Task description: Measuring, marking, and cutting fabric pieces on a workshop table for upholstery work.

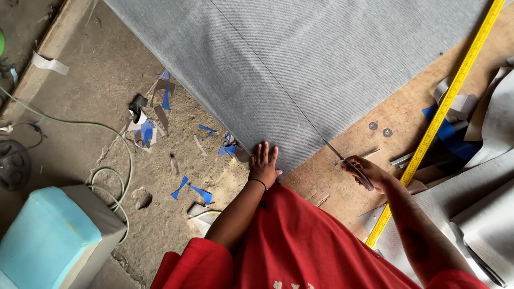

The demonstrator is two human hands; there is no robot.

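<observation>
Scissors [350, 163] clamped in right hand [369, 174] meet ribbed grey fabric [321, 64], left hand [264, 163] pressing it flat, fingers spread.

Left hand [263, 162] presses flat on grey fabric [300, 69]; right hand [369, 174] grips scissors [350, 163] at its edge, beside a yellow tape [444, 112].

The fabric [321, 64] lay on the board [385, 112], its near edge hanging over the board's left side. The left hand [263, 165] rested on that edge; right of it, the right hand [369, 172] held scissors [350, 163] at the fabric's edge. The tape measure [444, 107] lay further right. Scraps [160, 115] lay on the floor [101, 80], left.
</observation>
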